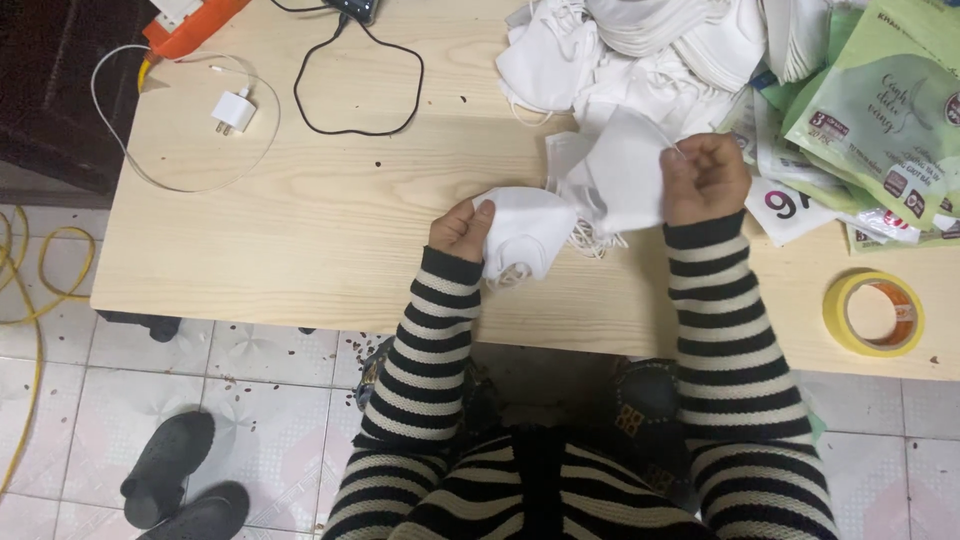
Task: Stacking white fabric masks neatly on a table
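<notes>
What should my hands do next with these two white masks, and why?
Probably lay the right hand's mask onto the folded mask in the left hand: both are already gripped, close together above the table, with the loose pile behind.

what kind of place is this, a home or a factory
Probably a home packing spot: a heap of white face masks and green packets on a pale wooden table, tiled floor with slippers.
</notes>
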